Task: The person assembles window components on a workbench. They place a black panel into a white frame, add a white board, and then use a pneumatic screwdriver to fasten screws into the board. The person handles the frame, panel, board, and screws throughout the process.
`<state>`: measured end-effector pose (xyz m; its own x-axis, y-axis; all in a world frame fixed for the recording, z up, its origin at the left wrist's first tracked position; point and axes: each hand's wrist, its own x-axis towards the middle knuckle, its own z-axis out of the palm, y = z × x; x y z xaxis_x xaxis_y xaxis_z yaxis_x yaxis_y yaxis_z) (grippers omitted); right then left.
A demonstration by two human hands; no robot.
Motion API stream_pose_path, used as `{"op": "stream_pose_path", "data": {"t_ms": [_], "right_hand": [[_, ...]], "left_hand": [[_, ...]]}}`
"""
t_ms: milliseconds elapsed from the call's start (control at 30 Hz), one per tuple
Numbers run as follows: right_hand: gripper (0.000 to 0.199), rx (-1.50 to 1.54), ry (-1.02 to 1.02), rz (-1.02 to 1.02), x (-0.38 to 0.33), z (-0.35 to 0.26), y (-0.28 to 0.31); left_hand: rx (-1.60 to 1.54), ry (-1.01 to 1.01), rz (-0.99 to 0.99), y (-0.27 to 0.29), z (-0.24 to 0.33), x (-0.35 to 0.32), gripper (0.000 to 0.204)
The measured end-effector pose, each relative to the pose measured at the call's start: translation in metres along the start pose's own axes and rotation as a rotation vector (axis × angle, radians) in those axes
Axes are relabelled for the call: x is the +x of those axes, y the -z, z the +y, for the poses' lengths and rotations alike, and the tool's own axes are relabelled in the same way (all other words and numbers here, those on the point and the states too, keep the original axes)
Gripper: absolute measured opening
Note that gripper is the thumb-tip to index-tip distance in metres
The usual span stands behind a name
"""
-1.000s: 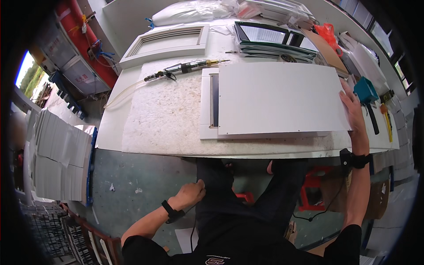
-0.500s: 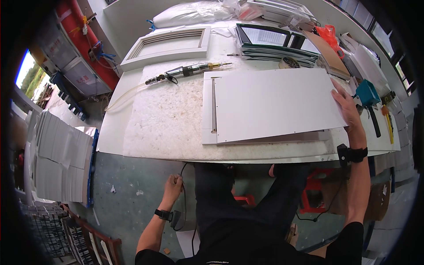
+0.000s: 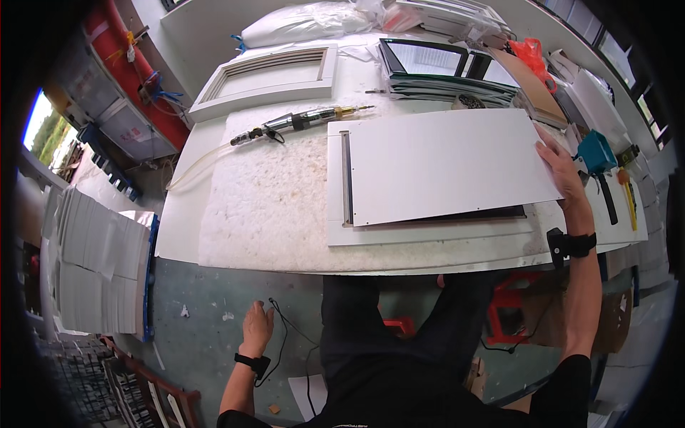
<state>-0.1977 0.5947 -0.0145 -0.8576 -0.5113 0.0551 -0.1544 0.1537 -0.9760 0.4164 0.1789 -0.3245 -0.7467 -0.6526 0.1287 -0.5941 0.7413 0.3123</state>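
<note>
My right hand point(image 3: 561, 170) grips the right edge of a thin white panel point(image 3: 442, 167), its fingers over the top face. The panel is tilted, its near right part raised above a white frame point(image 3: 435, 232) lying beneath. A dark strip shows in the gap between them. My left hand point(image 3: 257, 329) hangs low beside the table, its fingers stretched out and holding nothing I can see. A thin black cable point(image 3: 287, 324) runs close by its fingertips. A screwdriver-like air tool point(image 3: 296, 121) with a clear hose lies left of the panel.
A white slatted frame point(image 3: 264, 80) and stacked dark-edged glass panes point(image 3: 449, 71) lie along the back of the table point(image 3: 178, 228). At right are a teal tool point(image 3: 596, 151) and a yellow-handled tool point(image 3: 629, 196). Stacked white panels point(image 3: 100, 264) stand at left; a red stool point(image 3: 506, 307) is under the table.
My left hand has moved down and left, and the black cable has come away from its fingers. The white panel's near edge sits higher, showing more of the frame below.
</note>
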Motion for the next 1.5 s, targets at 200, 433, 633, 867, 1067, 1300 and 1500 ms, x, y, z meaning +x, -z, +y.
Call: {"op": "stream_pose_path", "data": {"t_ms": [200,433,633,867,1067,1300,1500], "right_hand": [[0.057,-0.014,-0.011,-0.015,0.006,0.001,-0.023],[0.058,-0.029,0.006,-0.011,0.006,0.001,-0.027],[0.059,-0.036,0.009,0.001,0.001,0.003,-0.032],[0.059,-0.212,0.033,0.009,0.002,0.014,-0.029],[0.058,-0.196,0.032,0.024,0.002,0.012,-0.035],[0.057,-0.164,0.025,0.010,0.004,0.022,-0.027],[0.056,-0.191,0.010,0.029,-0.002,0.012,-0.039]], "left_hand": [[-0.400,-0.259,-0.156,0.146,0.160,0.029,0.022],[-0.407,-0.543,0.292,0.157,0.229,0.111,0.028],[-0.387,-0.508,0.255,0.148,0.242,0.140,0.038],[-0.403,-0.512,0.244,0.142,0.241,0.144,0.043],[-0.417,-0.481,0.172,0.152,0.241,0.146,0.050],[-0.324,-0.588,0.090,0.160,0.239,0.157,0.046],[-0.256,-0.613,-0.017,0.179,0.243,0.165,0.041]]}}
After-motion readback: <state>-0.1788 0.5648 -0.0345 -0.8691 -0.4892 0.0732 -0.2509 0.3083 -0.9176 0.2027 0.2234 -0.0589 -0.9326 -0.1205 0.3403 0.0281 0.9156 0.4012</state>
